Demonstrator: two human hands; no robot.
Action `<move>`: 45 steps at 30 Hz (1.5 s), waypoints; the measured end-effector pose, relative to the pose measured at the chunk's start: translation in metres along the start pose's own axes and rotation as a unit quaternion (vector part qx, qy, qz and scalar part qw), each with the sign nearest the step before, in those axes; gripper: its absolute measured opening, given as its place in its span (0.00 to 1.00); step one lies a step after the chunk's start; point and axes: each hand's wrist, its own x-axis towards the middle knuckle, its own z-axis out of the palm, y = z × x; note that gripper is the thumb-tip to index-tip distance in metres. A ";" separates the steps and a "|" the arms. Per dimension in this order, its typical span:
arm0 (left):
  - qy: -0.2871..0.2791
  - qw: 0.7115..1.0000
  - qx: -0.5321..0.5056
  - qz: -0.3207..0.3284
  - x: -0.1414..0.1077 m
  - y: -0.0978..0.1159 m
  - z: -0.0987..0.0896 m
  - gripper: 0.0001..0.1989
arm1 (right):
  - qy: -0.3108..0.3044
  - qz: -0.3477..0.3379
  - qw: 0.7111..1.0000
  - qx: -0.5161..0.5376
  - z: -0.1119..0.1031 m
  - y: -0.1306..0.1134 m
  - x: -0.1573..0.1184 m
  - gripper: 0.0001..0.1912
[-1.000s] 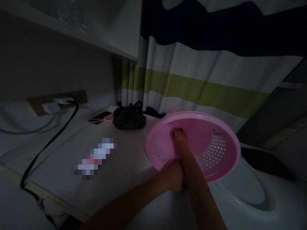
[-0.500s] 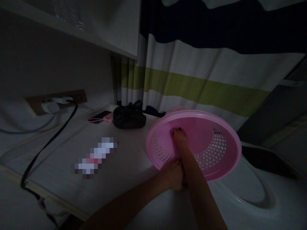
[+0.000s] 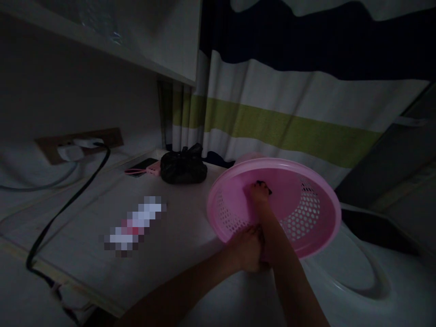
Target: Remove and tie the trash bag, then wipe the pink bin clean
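A round pink plastic basket point(image 3: 288, 181) with perforated sides is tipped so that its mouth faces me. My left hand point(image 3: 248, 250) is closed around the near part of its rim. My right hand point(image 3: 259, 194) reaches inside over the left wrist area, and its fingers are curled on a small black piece point(image 3: 269, 188), perhaps cloth or a sponge, pressed against the inner surface. Most of that black piece is hidden under the fingers.
On the white tabletop point(image 3: 184, 227) lie a black plastic bag point(image 3: 184, 165), a phone point(image 3: 143, 167), a pink strapped device point(image 3: 154, 169) and a blurred-out object point(image 3: 136, 225). A white basin point(image 3: 361, 272) is at right. Cables hang from the wall socket point(image 3: 80, 145).
My right hand has shifted slightly to the right inside the basket, and more of the black piece shows beside its fingers. My left hand stays on the rim.
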 end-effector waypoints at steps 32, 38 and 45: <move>-0.029 0.999 0.001 -0.032 -0.004 0.007 0.001 0.45 | 0.002 0.058 0.996 -0.061 -0.012 0.039 0.021 0.13; -0.004 1.000 -0.009 -0.023 -0.003 0.005 0.003 0.42 | -0.066 0.036 0.996 -0.053 0.004 0.021 0.017 0.14; 0.016 1.000 -0.008 -0.007 -0.002 0.004 0.004 0.38 | -0.055 0.004 0.998 -0.018 0.007 0.005 0.009 0.20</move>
